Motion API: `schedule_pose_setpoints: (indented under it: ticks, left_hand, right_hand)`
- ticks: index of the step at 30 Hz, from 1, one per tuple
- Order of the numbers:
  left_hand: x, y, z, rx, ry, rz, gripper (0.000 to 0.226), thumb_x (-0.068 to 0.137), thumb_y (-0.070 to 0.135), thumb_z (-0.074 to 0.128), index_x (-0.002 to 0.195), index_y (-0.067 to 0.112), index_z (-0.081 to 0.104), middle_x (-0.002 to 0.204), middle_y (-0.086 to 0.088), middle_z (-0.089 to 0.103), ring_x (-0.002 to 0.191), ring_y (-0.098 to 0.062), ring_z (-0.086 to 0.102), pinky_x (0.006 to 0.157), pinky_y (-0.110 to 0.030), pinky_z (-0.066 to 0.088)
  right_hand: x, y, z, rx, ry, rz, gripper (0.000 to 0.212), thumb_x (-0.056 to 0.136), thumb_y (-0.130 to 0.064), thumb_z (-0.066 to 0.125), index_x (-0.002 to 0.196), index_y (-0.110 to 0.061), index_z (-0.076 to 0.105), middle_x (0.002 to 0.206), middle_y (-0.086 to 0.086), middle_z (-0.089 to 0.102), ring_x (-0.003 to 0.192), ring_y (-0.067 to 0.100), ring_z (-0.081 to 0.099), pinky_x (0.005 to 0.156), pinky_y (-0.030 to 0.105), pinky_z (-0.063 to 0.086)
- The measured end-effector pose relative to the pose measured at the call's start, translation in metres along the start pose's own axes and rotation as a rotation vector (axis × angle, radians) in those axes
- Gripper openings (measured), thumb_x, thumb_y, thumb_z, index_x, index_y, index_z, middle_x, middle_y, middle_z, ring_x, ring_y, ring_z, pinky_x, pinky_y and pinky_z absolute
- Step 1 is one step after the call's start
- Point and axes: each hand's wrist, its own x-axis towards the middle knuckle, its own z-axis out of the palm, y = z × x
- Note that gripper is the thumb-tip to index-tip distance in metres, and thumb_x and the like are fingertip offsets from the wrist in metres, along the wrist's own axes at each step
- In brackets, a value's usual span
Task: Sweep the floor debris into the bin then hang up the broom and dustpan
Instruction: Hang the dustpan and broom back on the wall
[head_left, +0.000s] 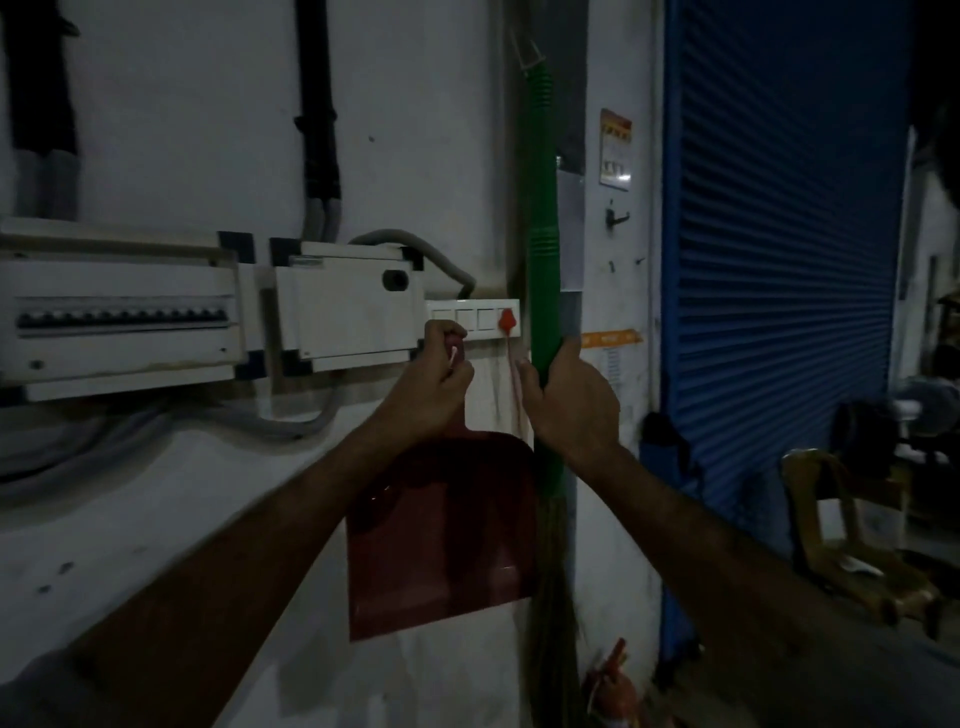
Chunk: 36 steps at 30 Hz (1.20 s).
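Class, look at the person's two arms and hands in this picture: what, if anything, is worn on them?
Both forearms are bare, with no sleeves in view. The left hand and right hand wear no gloves, and no watch, bracelet or ring shows in the dim light.

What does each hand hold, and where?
Left hand: dark red plastic dustpan, by its handle top. Right hand: green ribbed broom handle, low down.

The breaker box (119, 312) and switch plate (472, 316) crowd the wall just above the dustpan (441, 530). The broom (544, 270) blocks its right edge. Bare wall (182, 519) lies open lower left.
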Motion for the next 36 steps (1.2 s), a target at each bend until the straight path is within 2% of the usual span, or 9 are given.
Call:
schedule_pose_setpoints:
  ticks: [4, 9, 13, 17, 19, 23, 26, 32, 36]
  left_hand:
    - [0.051, -0.023, 0.053, -0.325, 0.039, -0.05, 0.02, 0.106, 0.024, 0.046, 0.125, 0.024, 0.042, 0.106, 0.008, 0.058, 0.087, -0.015, 0.069, 0.075, -0.031, 0.06]
    - [0.118, -0.043, 0.126, -0.488, 0.013, -0.05, 0.023, 0.103, 0.023, 0.053, 0.125, 0.021, 0.047, 0.105, -0.007, 0.062, 0.075, -0.023, 0.068, 0.073, -0.038, 0.061]
    - [0.164, -0.047, 0.184, -0.601, -0.018, -0.123, 0.018, 0.105, 0.03, 0.048, 0.121, 0.022, 0.05, 0.091, -0.008, 0.059, 0.068, -0.016, 0.059, 0.065, -0.035, 0.054]
    - [0.203, -0.049, 0.237, -0.771, -0.014, -0.24, 0.032, 0.107, 0.041, 0.035, 0.124, 0.018, 0.05, 0.083, -0.008, 0.061, 0.06, -0.015, 0.06, 0.061, -0.034, 0.053]
    - [0.222, -0.05, 0.262, -0.821, 0.017, -0.238, 0.034, 0.108, 0.041, 0.034, 0.123, 0.014, 0.049, 0.086, -0.007, 0.063, 0.059, -0.014, 0.06, 0.058, -0.033, 0.054]
    - [0.254, -0.043, 0.322, -0.835, 0.023, -0.23, 0.037, 0.108, 0.04, 0.034, 0.128, 0.012, 0.046, 0.088, -0.009, 0.063, 0.065, -0.016, 0.059, 0.058, -0.031, 0.055]
    - [0.279, -0.035, 0.362, -0.789, 0.008, -0.241, 0.033, 0.109, 0.039, 0.033, 0.126, 0.014, 0.046, 0.086, -0.008, 0.058, 0.066, -0.016, 0.056, 0.057, -0.03, 0.053]
    - [0.324, -0.018, 0.422, -0.676, 0.054, -0.257, 0.025, 0.107, 0.036, 0.041, 0.119, 0.016, 0.048, 0.08, -0.005, 0.057, 0.063, -0.015, 0.055, 0.055, -0.03, 0.052]
    - [0.354, -0.007, 0.462, -0.541, 0.091, -0.19, 0.013, 0.104, 0.032, 0.051, 0.106, 0.019, 0.047, 0.08, -0.005, 0.055, 0.056, -0.014, 0.054, 0.053, -0.03, 0.051]
  right_hand:
    - [0.041, 0.042, 0.018, -0.101, 0.055, -0.027, 0.046, 0.098, -0.054, 0.048, 0.113, -0.011, 0.043, 0.086, 0.007, 0.062, 0.071, 0.025, 0.061, 0.058, 0.038, 0.05]
    - [0.085, 0.105, 0.034, -0.116, 0.124, -0.018, 0.051, 0.097, -0.061, 0.044, 0.115, -0.012, 0.045, 0.081, 0.001, 0.059, 0.065, 0.019, 0.056, 0.052, 0.034, 0.046]
    - [0.134, 0.173, 0.037, 0.119, 0.092, -0.061, 0.044, 0.094, -0.061, 0.051, 0.1, -0.017, 0.047, 0.077, 0.005, 0.059, 0.067, 0.024, 0.057, 0.054, 0.039, 0.048]
    - [0.174, 0.234, 0.034, 0.477, -0.006, 0.053, 0.031, 0.098, -0.038, 0.059, 0.109, -0.01, 0.052, 0.093, 0.014, 0.067, 0.081, 0.029, 0.067, 0.068, 0.048, 0.058]
    - [0.192, 0.265, 0.035, 0.624, -0.039, 0.085, 0.022, 0.101, -0.029, 0.057, 0.108, -0.009, 0.05, 0.091, 0.01, 0.064, 0.08, 0.023, 0.065, 0.072, 0.043, 0.058]
    - [0.228, 0.329, 0.026, 0.747, -0.176, 0.113, 0.02, 0.102, -0.021, 0.054, 0.114, -0.006, 0.047, 0.092, 0.006, 0.057, 0.079, 0.012, 0.057, 0.065, 0.015, 0.05]
    - [0.254, 0.375, 0.015, 0.785, -0.232, 0.141, 0.022, 0.101, -0.025, 0.056, 0.115, -0.009, 0.049, 0.095, 0.007, 0.057, 0.081, 0.014, 0.057, 0.071, 0.024, 0.053]
    - [0.299, 0.437, -0.001, 0.864, -0.191, 0.202, 0.018, 0.102, -0.018, 0.055, 0.116, -0.01, 0.046, 0.087, -0.001, 0.056, 0.059, -0.002, 0.057, 0.055, 0.019, 0.05]
    - [0.317, 0.479, -0.001, 0.837, -0.161, 0.21, 0.021, 0.1, -0.013, 0.055, 0.118, -0.011, 0.044, 0.092, -0.003, 0.057, 0.069, 0.002, 0.057, 0.059, 0.018, 0.049]
